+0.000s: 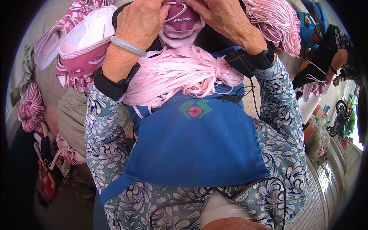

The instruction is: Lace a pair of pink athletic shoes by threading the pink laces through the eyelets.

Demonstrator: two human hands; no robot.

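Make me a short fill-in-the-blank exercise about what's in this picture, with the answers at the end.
1. The shoe is between the left hand and the ____ hand.
2. The grey bangle is on the ____ wrist.
3. The bundled laces are pale ____.
4. The apron is mainly ____.

Missing words: right; left; pink; blue.
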